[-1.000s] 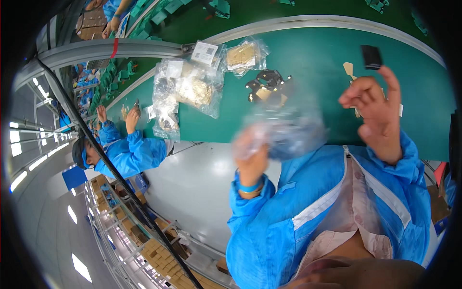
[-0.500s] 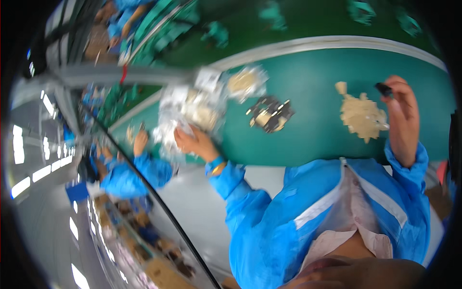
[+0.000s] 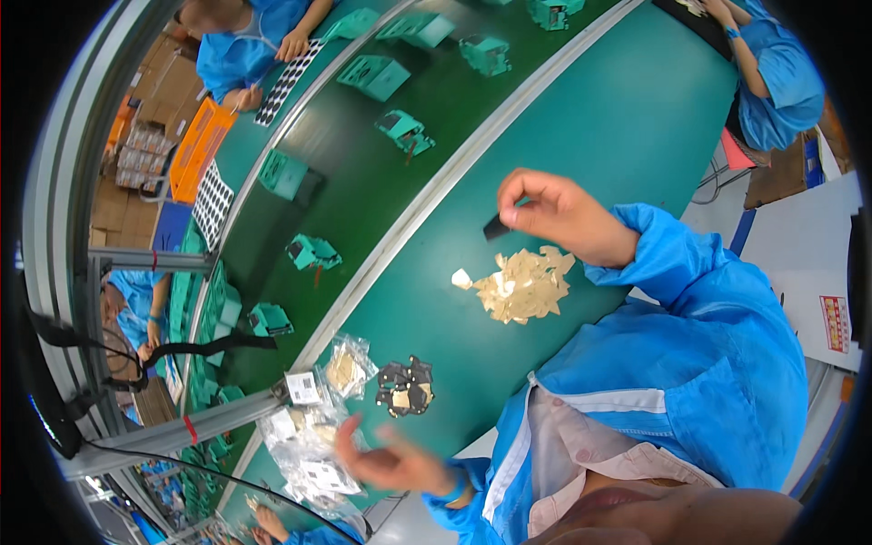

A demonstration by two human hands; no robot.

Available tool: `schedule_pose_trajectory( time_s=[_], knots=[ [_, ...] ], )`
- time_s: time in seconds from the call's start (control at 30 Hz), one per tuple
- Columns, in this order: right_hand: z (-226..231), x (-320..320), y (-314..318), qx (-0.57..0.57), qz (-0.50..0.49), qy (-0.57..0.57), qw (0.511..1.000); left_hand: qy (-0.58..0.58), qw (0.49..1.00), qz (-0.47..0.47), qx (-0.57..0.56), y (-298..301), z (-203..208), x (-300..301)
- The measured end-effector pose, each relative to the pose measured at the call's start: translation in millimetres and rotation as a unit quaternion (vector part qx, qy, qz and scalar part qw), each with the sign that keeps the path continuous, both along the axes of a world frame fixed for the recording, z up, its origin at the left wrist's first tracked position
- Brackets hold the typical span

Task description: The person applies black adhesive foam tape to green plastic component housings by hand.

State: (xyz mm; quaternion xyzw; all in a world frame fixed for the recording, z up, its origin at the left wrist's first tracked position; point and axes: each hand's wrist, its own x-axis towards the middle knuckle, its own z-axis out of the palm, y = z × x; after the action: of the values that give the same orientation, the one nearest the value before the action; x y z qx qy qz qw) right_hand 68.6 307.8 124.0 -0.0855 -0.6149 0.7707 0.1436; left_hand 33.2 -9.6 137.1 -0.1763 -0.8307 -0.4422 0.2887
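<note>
Right hand point(image 3: 561, 218): we see thumb and forefinger pinched together on a flat black piece point(image 3: 496, 227), just above and right of the frame's centre, near the heap.
Left hand point(image 3: 392, 460): blurred at lower centre, fingers apart, nothing visible in its grasp; we cannot tell whether it touches the clear plastic bags point(image 3: 309, 445) beside it.
Cream pieces point(image 3: 525, 284): loose in a heap right of centre on the green tabletop point(image 3: 440, 313), with one pale piece point(image 3: 461, 279) at the heap's left edge.
Dark parts point(image 3: 406, 386): clustered below centre, tan patches showing among them.
Bagged stock: at lower left, pale where we can make it out.
Progress: by our reading, heap and cluster are unpacked, the bagged portion is not, and the black piece is not yet set down; we cannot tell how many are finished.
</note>
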Motion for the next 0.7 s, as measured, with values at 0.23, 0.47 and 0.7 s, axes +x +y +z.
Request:
schedule_pose_trajectory(
  time_s=[0.23, 0.47, 0.7],
  knots=[
    [6, 15, 4, 0.307, 0.044, 0.116, 0.944, -0.09, 0.947, -0.28, -0.132, 133, -2, -5],
    [2, 20, 4, 0.26, 0.045, 0.101, 0.959, -0.171, 0.94, -0.284, 0.083, 157, -5, -7],
    [-5, 15, -1, 0.242, 0.073, 0.094, 0.963, -0.146, 0.938, -0.313, -0.005, 148, -11, -12]
  ],
)
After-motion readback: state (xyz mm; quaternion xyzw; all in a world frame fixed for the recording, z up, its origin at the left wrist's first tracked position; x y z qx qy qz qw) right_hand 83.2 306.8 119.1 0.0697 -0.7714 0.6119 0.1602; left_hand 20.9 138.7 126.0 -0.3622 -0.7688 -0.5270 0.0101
